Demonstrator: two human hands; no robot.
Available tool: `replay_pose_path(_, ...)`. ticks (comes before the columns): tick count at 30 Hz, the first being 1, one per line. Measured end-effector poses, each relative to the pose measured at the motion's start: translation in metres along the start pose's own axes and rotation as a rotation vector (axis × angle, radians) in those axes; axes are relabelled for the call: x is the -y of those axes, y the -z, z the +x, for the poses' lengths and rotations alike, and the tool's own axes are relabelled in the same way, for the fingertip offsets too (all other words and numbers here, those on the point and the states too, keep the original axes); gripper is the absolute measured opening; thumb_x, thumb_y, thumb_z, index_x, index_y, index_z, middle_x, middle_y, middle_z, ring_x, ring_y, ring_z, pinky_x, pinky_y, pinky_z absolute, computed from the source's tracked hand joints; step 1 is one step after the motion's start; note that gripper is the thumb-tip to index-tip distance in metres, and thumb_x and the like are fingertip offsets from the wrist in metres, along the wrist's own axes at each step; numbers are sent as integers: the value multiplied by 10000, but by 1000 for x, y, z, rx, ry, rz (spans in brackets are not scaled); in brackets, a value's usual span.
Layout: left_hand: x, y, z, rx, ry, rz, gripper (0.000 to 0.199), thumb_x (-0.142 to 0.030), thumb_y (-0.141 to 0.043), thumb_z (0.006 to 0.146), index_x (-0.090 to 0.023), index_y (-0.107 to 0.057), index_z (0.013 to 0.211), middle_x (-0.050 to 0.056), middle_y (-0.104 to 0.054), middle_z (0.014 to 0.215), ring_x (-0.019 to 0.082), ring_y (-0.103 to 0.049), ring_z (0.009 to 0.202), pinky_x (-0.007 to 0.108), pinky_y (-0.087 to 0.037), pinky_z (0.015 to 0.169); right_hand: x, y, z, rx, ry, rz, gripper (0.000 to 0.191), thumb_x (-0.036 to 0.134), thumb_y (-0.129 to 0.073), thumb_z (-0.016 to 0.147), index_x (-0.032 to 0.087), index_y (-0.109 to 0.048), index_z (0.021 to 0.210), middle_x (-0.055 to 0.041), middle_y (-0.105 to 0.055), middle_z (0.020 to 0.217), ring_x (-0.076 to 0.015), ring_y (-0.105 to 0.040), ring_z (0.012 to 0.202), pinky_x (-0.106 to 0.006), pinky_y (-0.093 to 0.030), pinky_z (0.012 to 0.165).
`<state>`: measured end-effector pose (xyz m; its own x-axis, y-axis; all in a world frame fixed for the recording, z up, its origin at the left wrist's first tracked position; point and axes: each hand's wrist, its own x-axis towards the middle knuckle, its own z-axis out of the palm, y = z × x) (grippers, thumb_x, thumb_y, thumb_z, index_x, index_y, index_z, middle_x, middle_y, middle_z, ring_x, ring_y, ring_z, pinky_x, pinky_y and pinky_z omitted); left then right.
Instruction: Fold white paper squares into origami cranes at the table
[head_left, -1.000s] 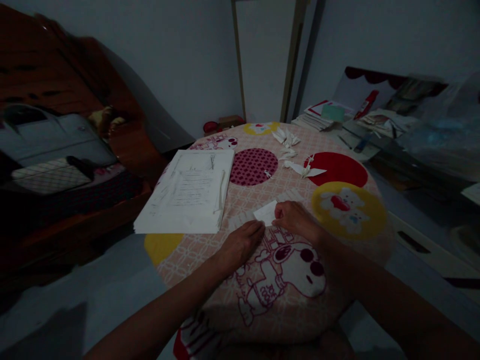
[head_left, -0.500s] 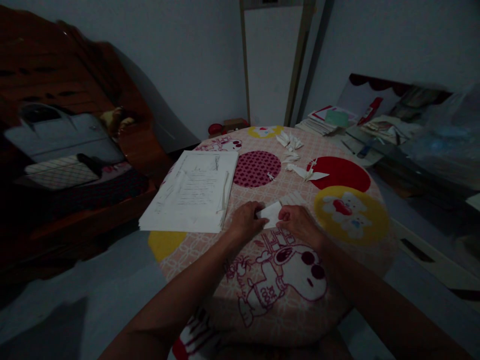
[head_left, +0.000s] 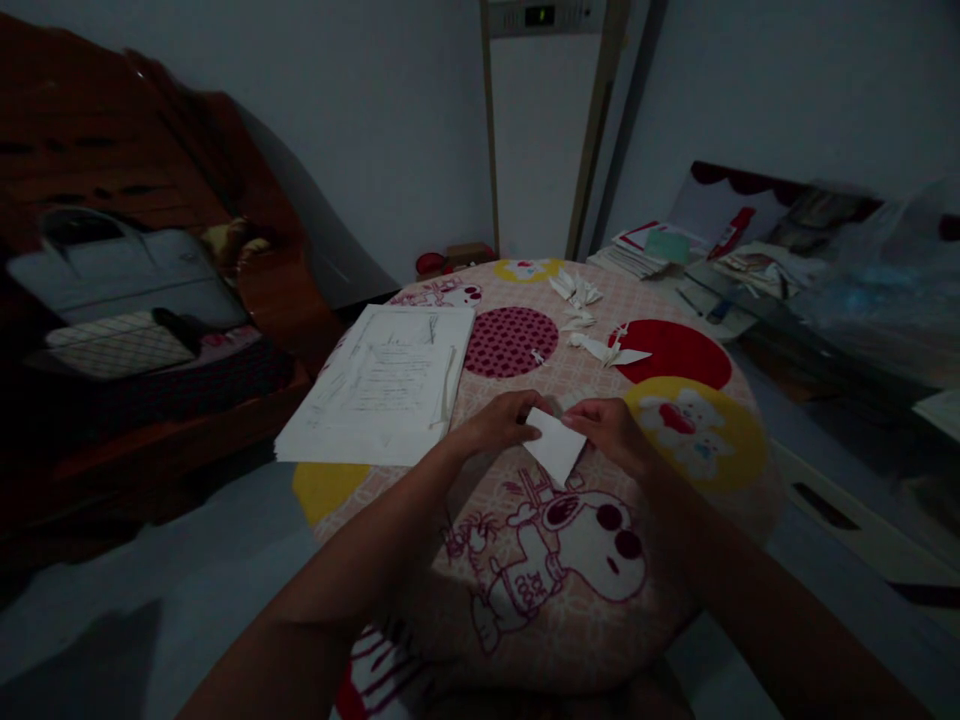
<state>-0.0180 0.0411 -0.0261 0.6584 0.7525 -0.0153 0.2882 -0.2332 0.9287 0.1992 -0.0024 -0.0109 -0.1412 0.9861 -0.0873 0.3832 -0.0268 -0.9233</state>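
Note:
A small folded piece of white paper [head_left: 556, 446] is held between my two hands above the patterned tablecloth [head_left: 420, 520], one corner pointing down toward me. My left hand [head_left: 504, 420] pinches its upper left edge between thumb and fingers. On the other side, my right hand [head_left: 609, 428] grips the upper right edge in the same way. Beyond the hands lie several folded white paper figures [head_left: 611, 350], some with pointed wings like paper cranes. To the left rests a stack of printed sheets [head_left: 382, 390], with a narrow paper strip on top.
A wooden bench [head_left: 262, 330] on the left carries a pale handbag [head_left: 120, 270] and a checked pouch [head_left: 124, 340]. At the right, a glass-topped table holds papers [head_left: 637, 255] and a plastic bag [head_left: 877, 300]. A tall white appliance [head_left: 540, 140] stands behind the round table.
The folded paper has been turned and lifted, so a corner now points down toward me and more of its face shows. Both hands have shifted slightly with it. The view has tilted up slightly.

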Motion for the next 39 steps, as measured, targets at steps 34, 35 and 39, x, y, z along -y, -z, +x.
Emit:
replay_pose_path(34,1,-63,-63,-176,-214,716,492,-327,-649,869,-141,-532,1309,153,-579,1265,282,-533,1146,423,-492,978,-28,-19,-35,-93,584,-794,264,115,-574,842,151,-653,1091,-144,-671,1061,-261,-592,969,-381,-473,843)
replay_pose_path(35,3,-63,-63,-182,-224,711,507,-339,-648,871,-135,-526,1319,156,-579,1271,281,-531,1152,425,-491,983,-31,-19,-34,-85,665,-804,260,120,-557,866,151,-651,1106,-153,-660,1097,-265,-579,1005,-396,-468,876)
replay_pose_path(39,7,-62,-63,-188,-246,733,454,-338,-620,893,-141,-554,1296,148,-599,1268,274,-544,1139,427,-501,972,-37,-14,-29,58,860,-791,200,132,-510,925,185,-690,991,-109,-674,992,-229,-575,970,-371,-460,875)
